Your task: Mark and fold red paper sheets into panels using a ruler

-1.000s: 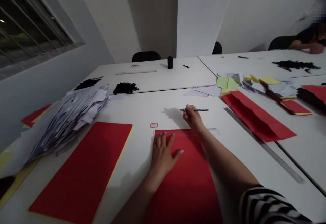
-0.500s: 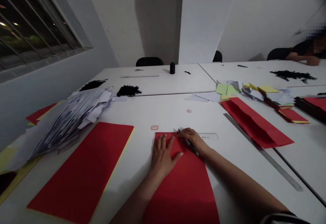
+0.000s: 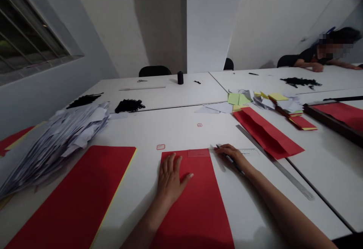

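Observation:
A long sheet of red paper (image 3: 195,203) lies on the white table in front of me. My left hand (image 3: 170,175) rests spread on its upper left part, fingers apart and holding nothing. My right hand (image 3: 234,155) is just right of the sheet's top corner, its fingers closed around a dark pen (image 3: 235,164). A clear plastic ruler (image 3: 198,153) lies across the sheet's top edge. It runs on to the right, partly behind my right hand.
Left stand red sheets with yellow edges (image 3: 82,196) and a heap of white papers (image 3: 62,139). Right lie a steel ruler (image 3: 292,181) and folded red paper (image 3: 266,132). Farther back are black cord bundles (image 3: 129,105), a black spool (image 3: 180,78) and another person (image 3: 312,62).
My right hand has moved right with the pen, off the red sheet and onto the table beside it. My left hand stays flat on the paper. The view has turned right.

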Tool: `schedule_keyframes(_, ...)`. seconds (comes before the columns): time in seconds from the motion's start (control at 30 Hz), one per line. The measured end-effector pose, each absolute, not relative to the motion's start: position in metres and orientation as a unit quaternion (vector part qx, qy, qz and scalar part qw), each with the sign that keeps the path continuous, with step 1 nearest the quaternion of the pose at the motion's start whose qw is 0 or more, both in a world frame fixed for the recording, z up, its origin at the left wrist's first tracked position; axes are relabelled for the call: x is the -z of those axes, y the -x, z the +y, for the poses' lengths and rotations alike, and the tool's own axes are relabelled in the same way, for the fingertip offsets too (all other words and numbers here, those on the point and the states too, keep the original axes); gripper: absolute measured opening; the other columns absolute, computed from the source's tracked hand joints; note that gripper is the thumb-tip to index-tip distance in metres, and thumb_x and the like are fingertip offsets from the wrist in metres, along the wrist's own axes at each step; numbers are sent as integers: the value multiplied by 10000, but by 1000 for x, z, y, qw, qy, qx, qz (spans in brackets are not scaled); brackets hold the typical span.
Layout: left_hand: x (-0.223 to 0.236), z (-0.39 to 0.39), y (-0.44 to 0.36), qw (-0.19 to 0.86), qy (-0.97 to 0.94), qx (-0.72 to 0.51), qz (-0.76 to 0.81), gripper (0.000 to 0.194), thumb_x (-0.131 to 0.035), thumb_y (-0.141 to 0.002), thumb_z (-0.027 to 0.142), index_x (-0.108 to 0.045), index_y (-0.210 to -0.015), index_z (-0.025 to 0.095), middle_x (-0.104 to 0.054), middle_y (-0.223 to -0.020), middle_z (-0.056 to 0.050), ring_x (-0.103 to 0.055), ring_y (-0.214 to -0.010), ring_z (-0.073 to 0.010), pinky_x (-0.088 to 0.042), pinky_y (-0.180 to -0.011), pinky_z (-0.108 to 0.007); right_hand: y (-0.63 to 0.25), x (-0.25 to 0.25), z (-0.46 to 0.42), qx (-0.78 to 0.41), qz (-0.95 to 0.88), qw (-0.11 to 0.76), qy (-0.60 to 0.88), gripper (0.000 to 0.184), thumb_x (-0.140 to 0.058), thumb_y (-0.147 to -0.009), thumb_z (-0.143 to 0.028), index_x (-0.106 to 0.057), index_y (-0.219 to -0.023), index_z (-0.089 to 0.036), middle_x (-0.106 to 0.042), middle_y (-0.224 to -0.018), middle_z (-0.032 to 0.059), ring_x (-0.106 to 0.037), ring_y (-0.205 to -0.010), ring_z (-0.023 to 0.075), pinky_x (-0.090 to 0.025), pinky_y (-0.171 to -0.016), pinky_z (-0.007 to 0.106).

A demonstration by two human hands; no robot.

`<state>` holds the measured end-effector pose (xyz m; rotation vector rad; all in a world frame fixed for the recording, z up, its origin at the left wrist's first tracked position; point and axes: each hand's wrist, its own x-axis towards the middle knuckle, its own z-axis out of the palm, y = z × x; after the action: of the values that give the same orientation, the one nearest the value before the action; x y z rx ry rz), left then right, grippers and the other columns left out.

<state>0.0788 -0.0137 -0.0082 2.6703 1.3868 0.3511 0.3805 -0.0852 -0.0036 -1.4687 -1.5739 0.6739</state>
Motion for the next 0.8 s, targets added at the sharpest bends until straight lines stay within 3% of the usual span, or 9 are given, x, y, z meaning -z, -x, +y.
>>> schedule_keyframes(0.2, 0, -11, -78, 55, -887, -95, 449, 589, -472, -897, 540, -496, -1346, 159, -418, -1429, -146, -315, -1359, -345, -294, -1108, -534, -376, 2, -77, -305, -612, 434, 586, 290, -498, -879, -291, -737, -1044, -307, -621, -1151, 66, -599, -1086, 264, -439, -999, 432)
schedule_keyframes(0.37, -21, -7, -91, 71, -886, -71, 452, 507, -553, -863, 465, -550, -1264, 154, -474, -1367, -146, -406, -1295, -344, -335, -1083, -524, -378, 5, -77, -283, -640, 417, 579, 328, -468, -902, -267, -694, -1137, -296, -596, -1188, 61, -583, -1098, 237, -441, -992, 405)
schedule_keyframes(0.57, -14, -16, -124, 114, -903, -113, 399, 563, -463, -927, 480, -437, -1383, 150, -410, -1467, -126, -365, -1354, -317, -360, -1095, -477, -382, 9, -75, -252, -672, 410, 563, 332, -460, -909, -223, -677, -1153, -287, -602, -1179, 58, -587, -1098, 224, -445, -985, 381)
schedule_keyframes(0.8, 8, -17, -129, 75, -921, -153, 351, 499, -452, -949, 451, -453, -1369, 181, -467, -1444, -108, -408, -1342, -282, -287, -1138, -524, -388, 8, -80, -228, -675, 397, 579, 347, -455, -909, -174, -658, -1164, -294, -595, -1186, 65, -589, -1084, 221, -454, -983, 396)
